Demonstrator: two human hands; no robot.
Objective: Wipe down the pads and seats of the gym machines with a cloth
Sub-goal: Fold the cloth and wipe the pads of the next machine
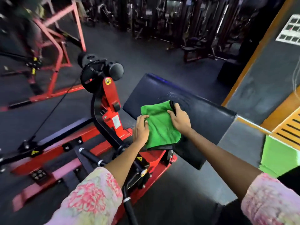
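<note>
Hands: left hand (141,127) grasps the near-left edge of the green cloth (159,123); right hand (179,118) pinches its far-right corner, a small dark object, unidentifiable, under the fingers.
Cloth: spread flat on the near-left part of the black pad (194,104), overhanging the pad's near edge.
Pad axis: long side runs from far-left to near-right of the cloth.
Unwiped surface: judged to lie beyond and right of the cloth, where droplets (176,95) glisten.
Nearer hand: the right.
Red frame (110,98): left of the pad.
</note>
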